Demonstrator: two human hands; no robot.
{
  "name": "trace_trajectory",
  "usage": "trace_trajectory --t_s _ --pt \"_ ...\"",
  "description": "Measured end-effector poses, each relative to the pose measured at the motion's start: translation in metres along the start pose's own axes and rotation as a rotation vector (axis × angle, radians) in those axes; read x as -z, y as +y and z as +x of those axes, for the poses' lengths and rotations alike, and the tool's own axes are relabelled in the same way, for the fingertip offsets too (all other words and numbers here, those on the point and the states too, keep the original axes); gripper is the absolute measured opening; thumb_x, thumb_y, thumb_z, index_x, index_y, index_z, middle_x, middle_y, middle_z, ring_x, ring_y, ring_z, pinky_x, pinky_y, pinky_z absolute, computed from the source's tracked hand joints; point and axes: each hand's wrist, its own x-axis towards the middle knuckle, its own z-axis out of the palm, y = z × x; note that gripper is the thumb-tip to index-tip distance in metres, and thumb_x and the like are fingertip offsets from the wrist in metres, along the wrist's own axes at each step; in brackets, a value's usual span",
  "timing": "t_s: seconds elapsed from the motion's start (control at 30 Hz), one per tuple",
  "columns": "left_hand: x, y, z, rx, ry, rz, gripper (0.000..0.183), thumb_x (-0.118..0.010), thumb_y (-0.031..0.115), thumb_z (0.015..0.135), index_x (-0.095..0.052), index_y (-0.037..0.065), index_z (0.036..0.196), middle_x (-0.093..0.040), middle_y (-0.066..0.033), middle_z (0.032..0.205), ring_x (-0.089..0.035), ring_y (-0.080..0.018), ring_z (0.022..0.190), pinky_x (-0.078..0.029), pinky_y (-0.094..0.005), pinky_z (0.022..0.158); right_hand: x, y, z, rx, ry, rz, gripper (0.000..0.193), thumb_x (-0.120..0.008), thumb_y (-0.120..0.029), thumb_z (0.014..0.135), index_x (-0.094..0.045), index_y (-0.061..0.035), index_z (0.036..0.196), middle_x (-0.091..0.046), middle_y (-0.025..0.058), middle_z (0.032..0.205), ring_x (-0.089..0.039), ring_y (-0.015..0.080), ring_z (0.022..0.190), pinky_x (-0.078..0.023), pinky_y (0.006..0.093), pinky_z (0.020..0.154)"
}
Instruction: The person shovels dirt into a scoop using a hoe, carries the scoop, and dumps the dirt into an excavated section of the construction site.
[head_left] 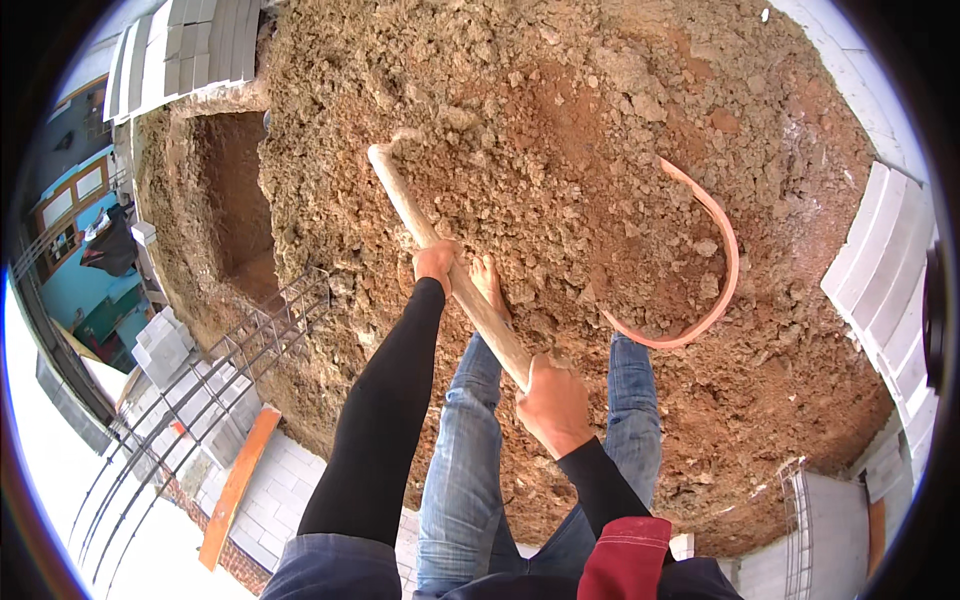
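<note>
Both my hands grip the long, pale wooden handle of a hoe (pixel 492 322), which slants across the middle of the view. My left hand (pixel 435 262) is wrapped round its middle, with that arm stretched out. Nearer my body, my right hand (pixel 556 400) closes round the lower end. The hoe's far end rests among brown soil clods, and its soil-coloured head is hard to make out. Right of the handle, a curved orange rim (pixel 731 250) of what looks like a scoop-shaped basket surrounds loose soil (pixel 650 260).
My bare left foot (pixel 487 282) stands on clods close to the handle. A rectangular pit (pixel 238 200) lies at left, with a steel rebar cage (pixel 260 335) below it. Grey blocks (pixel 885 265) stand at right, others (pixel 185 55) at upper left. An orange plank (pixel 238 490) lies lower left.
</note>
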Motion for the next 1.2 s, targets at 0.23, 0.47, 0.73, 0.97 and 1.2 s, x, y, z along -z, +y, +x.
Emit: trace_trajectory --t_s 0.23,0.47,0.73,0.97,1.2 --pt "-0.099 -0.069 -0.116 0.110 -0.062 -0.170 0.012 -0.060 0.008 0.088 -0.058 0.003 0.099 -0.056 -0.0096 0.073 -0.055 -0.0249 0.058 -0.050 -0.0416 0.055 0.097 0.093 -0.105 0.029 0.008 -0.172 0.026 -0.070 -0.010 0.073 -0.058 0.0021 0.094 -0.068 0.0226 0.074 -0.070 0.0405 0.070 -0.056 0.0495 0.065" --pt "-0.240 -0.144 -0.344 0.165 -0.010 -0.368 0.023 -0.071 0.009 0.082 -0.050 0.006 0.091 -0.058 -0.0086 0.071 -0.060 -0.0218 0.056 -0.051 -0.0383 0.050 0.190 0.238 -0.274 -0.110 0.062 -0.265 0.035 -0.078 -0.017 0.067 -0.057 -0.0059 0.092 -0.066 0.0199 0.072 -0.067 0.0387 0.067 -0.053 0.0489 0.060" --pt "-0.201 -0.203 -0.386 0.339 -0.224 -0.265 0.035 -0.077 0.009 0.081 -0.052 0.007 0.105 -0.063 -0.0096 0.089 -0.064 -0.0215 0.073 -0.054 -0.0376 0.062 0.142 0.262 -0.353 -0.120 0.133 -0.179 0.036 -0.080 -0.024 0.065 -0.055 -0.0098 0.088 -0.064 0.0170 0.066 -0.066 0.0389 0.064 -0.052 0.0479 0.058" --pt "-0.023 -0.018 -0.271 -0.180 -0.179 0.063 0.036 -0.069 0.014 0.088 -0.044 0.004 0.111 -0.055 -0.0069 0.076 -0.058 -0.0168 0.057 -0.054 -0.0309 0.048 0.037 0.015 -0.198 -0.151 -0.413 0.923 0.074 -0.065 -0.049 0.091 -0.041 -0.0025 0.143 -0.069 0.0242 0.095 -0.071 0.0352 0.076 -0.055 0.0450 0.070" --pt "0.184 0.102 -0.190 -0.135 -0.166 0.619 0.047 -0.070 0.011 0.084 -0.042 0.005 0.122 -0.056 -0.0058 0.081 -0.057 -0.0163 0.054 -0.052 -0.0341 0.046 0.007 -0.010 -0.154 0.036 -0.167 0.892 0.072 -0.058 -0.047 0.097 -0.032 -0.0035 0.149 -0.065 0.0235 0.119 -0.071 0.0279 0.087 -0.054 0.0393 0.080"
